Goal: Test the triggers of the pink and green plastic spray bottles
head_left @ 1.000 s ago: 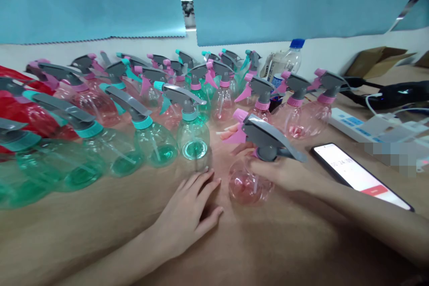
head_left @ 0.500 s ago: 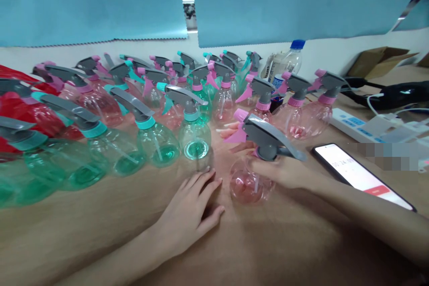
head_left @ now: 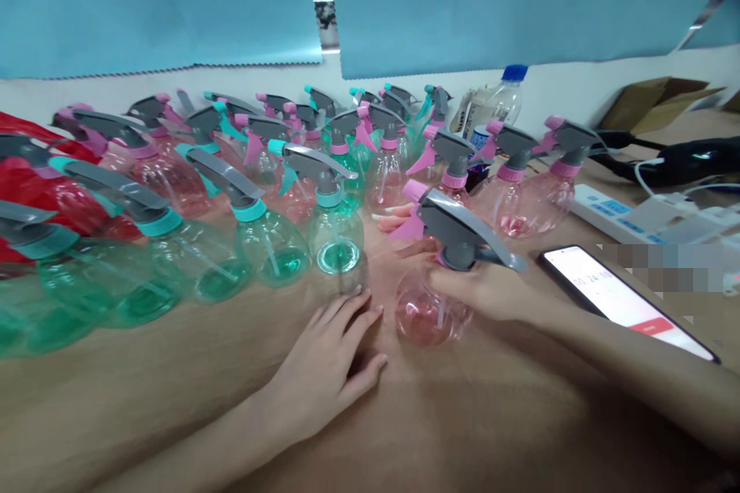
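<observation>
My right hand (head_left: pixel 479 291) is closed round the neck of a pink spray bottle (head_left: pixel 425 316), whose grey trigger head and pink nozzle face left. Some fingers show behind the bottle, partly hidden by it. My left hand (head_left: pixel 332 350) rests on the wooden table (head_left: pixel 405 431) just left of that bottle, fingers stretched out and holding nothing. Nearest beyond my left hand stands a green spray bottle (head_left: pixel 335 239) with a teal collar. Further left is another green spray bottle (head_left: pixel 273 246) in the same row.
Many more pink and green spray bottles crowd the back, among them a pink one (head_left: pixel 552 196). At right lie a lit phone (head_left: pixel 624 300), a power strip (head_left: pixel 613 216) and a cardboard box (head_left: pixel 653 112). A red plastic bag (head_left: pixel 35 200) is at left.
Almost nothing differs. The view has shifted very slightly, and both hands and the held spray bottle keep their places on the table.
</observation>
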Motion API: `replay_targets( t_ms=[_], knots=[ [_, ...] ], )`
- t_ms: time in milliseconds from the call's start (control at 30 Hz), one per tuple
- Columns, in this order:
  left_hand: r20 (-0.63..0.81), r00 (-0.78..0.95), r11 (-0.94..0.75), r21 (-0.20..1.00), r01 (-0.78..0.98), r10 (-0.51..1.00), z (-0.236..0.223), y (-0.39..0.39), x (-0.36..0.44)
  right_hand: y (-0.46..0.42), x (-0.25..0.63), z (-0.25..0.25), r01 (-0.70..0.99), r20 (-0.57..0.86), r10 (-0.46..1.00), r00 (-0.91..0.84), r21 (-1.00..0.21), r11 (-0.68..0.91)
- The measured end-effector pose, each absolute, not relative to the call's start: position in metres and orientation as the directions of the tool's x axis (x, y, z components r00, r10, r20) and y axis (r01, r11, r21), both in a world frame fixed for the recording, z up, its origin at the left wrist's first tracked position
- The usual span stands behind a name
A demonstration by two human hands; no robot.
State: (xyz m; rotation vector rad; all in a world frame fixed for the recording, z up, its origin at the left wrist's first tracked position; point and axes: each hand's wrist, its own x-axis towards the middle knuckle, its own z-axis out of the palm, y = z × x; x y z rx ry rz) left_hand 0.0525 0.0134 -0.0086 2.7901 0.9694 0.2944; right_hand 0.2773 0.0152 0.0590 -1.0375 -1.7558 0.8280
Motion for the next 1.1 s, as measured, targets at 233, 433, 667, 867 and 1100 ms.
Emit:
replay_targets(
  t_ms=[233, 433, 667, 867, 1100],
  knots=[
    [0.140, 0.770, -0.778, 0.220, 0.589, 0.622, -0.010, 0.013, 0.052, 0.020, 0.279, 0.054, 0.280, 0.332, 0.913, -0.238, -0.876, 0.392],
    [0.132, 0.770, -0.775, 0.227, 0.589, 0.624, -0.009, 0.013, 0.052, 0.019, 0.277, 0.062, 0.295, 0.310, 0.920, -0.240, -0.880, 0.373],
    [0.143, 0.764, -0.770, 0.247, 0.588, 0.629, -0.009, 0.013, 0.053, 0.016, 0.277, 0.069, 0.328, 0.273, 0.934, -0.231, -0.882, 0.339],
    [0.129, 0.767, -0.771, 0.235, 0.592, 0.628, -0.009, 0.013, 0.053, 0.017, 0.277, 0.066, 0.319, 0.269, 0.935, -0.230, -0.887, 0.334],
    [0.148, 0.767, -0.775, 0.237, 0.585, 0.624, -0.011, 0.013, 0.052, 0.011, 0.277, 0.059, 0.382, 0.270, 0.938, -0.217, -0.861, 0.336]
  ],
)
